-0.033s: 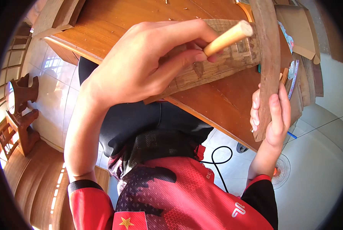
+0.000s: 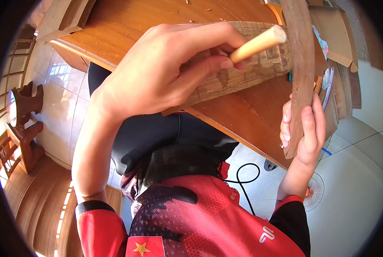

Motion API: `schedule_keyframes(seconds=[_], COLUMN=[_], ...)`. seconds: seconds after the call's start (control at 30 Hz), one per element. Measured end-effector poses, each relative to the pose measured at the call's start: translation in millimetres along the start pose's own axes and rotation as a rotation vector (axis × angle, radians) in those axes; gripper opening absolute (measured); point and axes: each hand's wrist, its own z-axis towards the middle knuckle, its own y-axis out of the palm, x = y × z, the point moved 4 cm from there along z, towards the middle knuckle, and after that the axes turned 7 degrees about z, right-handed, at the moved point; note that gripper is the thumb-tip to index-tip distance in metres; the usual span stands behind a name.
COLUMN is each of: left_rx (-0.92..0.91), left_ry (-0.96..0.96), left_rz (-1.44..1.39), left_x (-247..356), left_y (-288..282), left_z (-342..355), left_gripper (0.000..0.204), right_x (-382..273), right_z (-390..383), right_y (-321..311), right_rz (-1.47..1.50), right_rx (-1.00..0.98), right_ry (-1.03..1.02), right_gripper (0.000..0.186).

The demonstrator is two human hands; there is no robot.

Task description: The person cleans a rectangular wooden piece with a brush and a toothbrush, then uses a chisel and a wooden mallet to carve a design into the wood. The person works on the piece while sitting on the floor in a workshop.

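Note:
My left hand (image 2: 159, 75) is closed on a pale round wooden handle (image 2: 258, 43), held between thumb and fingers; whatever its lower end is, my hand hides it. Beneath that hand lies a curved, worn wooden plank (image 2: 264, 64) with markings and gouged patches, on the brown table (image 2: 243, 124). My right hand (image 2: 307, 126) grips the lower end of a long narrow wooden strip (image 2: 300, 77), held lengthwise across the table's right part, close beside the plank's right end.
Wooden pieces (image 2: 63, 23) lie at the back left. Cardboard (image 2: 335, 34) and a tape measure (image 2: 327, 88) are at the right. Carved wooden furniture (image 2: 26, 141) stands on the left. A black cable (image 2: 243, 180) and a fan (image 2: 315, 192) are on the floor.
My left hand with the round handle and my right hand with the wooden strip have both shifted very slightly to the right.

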Motion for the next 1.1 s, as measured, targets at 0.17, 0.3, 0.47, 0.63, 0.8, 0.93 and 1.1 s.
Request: schedule_keyframes(seconds=[0.17,0.3,0.47,0.63,0.8,0.93,1.1], left_rx=[0.081,0.011,0.0,-0.002,0.156,0.188,0.267], left_ry=[0.07,0.059,0.091,0.106,0.047,-0.066,-0.011], left_rz=[0.038,0.072,0.047,0.051,0.001,-0.138,0.085], left_x=[0.0,0.7,-2.3,-2.3,-6.3,-13.5,-6.2], left_y=[7.7,8.7,7.6,9.0,5.8,7.4,3.1], left_z=[3.9,8.2,8.5,9.4,4.8,-2.6,-6.2], left_gripper=[0.02,0.022,0.024,0.023,0.021,0.024,0.029], right_x=[-14.3,-19.8,-21.9,-19.6,-19.3,-14.9,-10.0], right_z=[-12.6,-20.6,-23.7,-25.5,-25.1,-24.2,-24.9], right_y=[7.3,14.5,18.0,18.9,18.1,16.3,19.2], right_rz=[-0.044,-0.118,-0.164,-0.165,-0.143,-0.125,-0.115], right_rx=[0.013,0.022,0.011,-0.003,-0.003,-0.022,-0.004], right_ry=[-0.172,-0.218,-0.242,-0.238,-0.214,-0.212,-0.203], right_gripper=[0.044,0.05,0.048,0.046,0.044,0.042,0.04])
